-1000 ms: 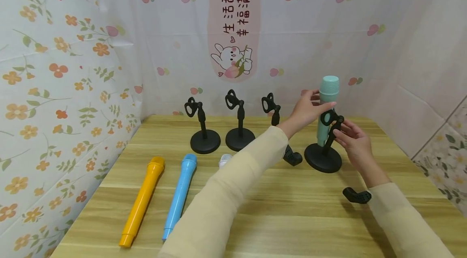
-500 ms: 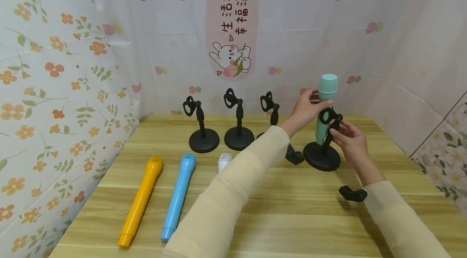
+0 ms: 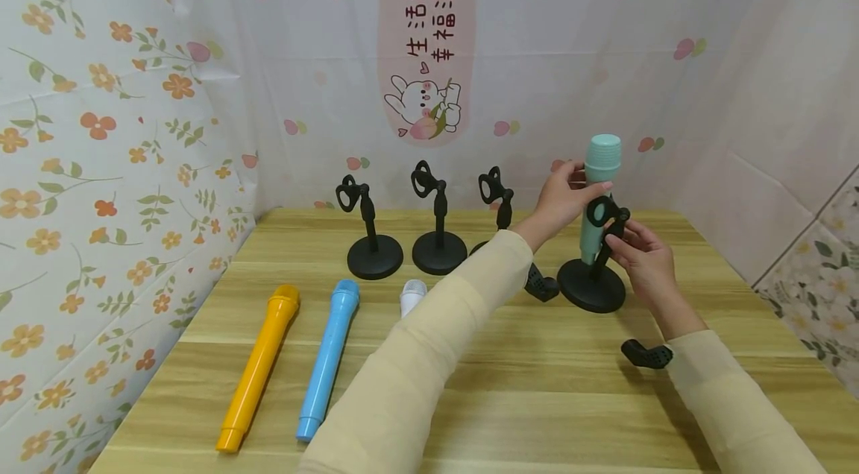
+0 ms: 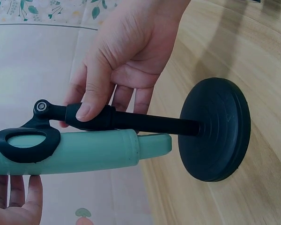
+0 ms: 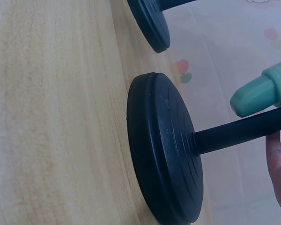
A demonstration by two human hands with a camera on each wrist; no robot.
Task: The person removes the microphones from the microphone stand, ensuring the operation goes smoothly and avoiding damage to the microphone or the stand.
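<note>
A mint-green microphone point(image 3: 593, 235) stands nearly upright at the right, its ribbed head up. My left hand point(image 3: 565, 194) grips it just below the head. My right hand point(image 3: 649, 265) holds the post of a black microphone stand point(image 3: 592, 288), thumb on the thicker collar. In the left wrist view, one looped prong of the stand's clip point(image 4: 49, 147) lies over the microphone's side; whether the far prong wraps it is hidden. The microphone's narrow tail point(image 5: 255, 96) hangs beside the post, above the round base point(image 5: 166, 150).
Several more black stands, including the leftmost stand point(image 3: 374, 256) and middle stand point(image 3: 439, 252), line the table's back. An orange microphone point(image 3: 258, 370), a blue microphone point(image 3: 329, 362) and a partly hidden white microphone point(image 3: 412, 295) lie at left. Black perforated pieces, like this one point(image 3: 646, 355), sit by both wrists.
The head view has shifted slightly, and more of the white microphone shows past the left sleeve. Both hands keep their hold, with hardly any movement of the microphone or stand.
</note>
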